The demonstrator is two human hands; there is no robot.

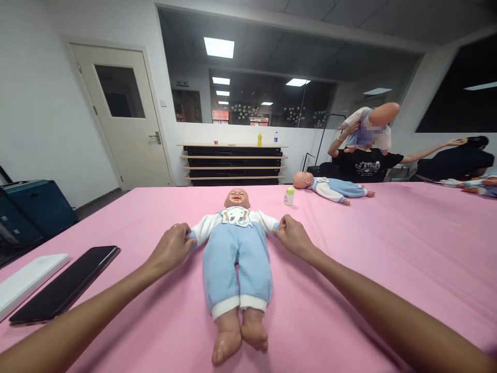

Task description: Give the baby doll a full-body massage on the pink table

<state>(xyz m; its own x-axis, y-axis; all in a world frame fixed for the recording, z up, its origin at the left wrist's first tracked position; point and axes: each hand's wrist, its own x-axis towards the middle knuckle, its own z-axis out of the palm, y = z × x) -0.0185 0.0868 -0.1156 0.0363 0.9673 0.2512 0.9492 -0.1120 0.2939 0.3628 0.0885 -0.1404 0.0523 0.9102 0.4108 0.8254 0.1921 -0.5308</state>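
Well, the pink-covered bench (407, 259) has plenty of bare cloth. A wide open stretch runs off at 3 o'clock from the blue-and-white-suited baby doll (236, 254), and a narrower one at 9 o'clock. The bench's left edge is the crowded side. A flat black smartphone (66, 284) lies at 8 o'clock from the doll, just beside a white rectangular slab (27, 277) that sits right at that edge. The far edge runs across behind the doll's head.

The doll lies on its back in the middle of the bench, its long axis running 12 to 6. Its head is at 12 o'clock, its bare feet are at 6 o'clock toward the person, and its arms spread to 9 and 3. The left hand (173, 247) is clenched on the sleeve cuff at 9 o'clock. The right hand (293, 237) is pinched shut on the cuff at 3 o'clock.

A small white bottle with a green cap (289, 196) stands at 1 o'clock, near the head but apart from it. Past it a second dressed doll (330, 187) lies crosswise, its head toward the bottle. Behind the far edge at 2 o'clock, a person in a black T-shirt (365, 165) holds another doll up.
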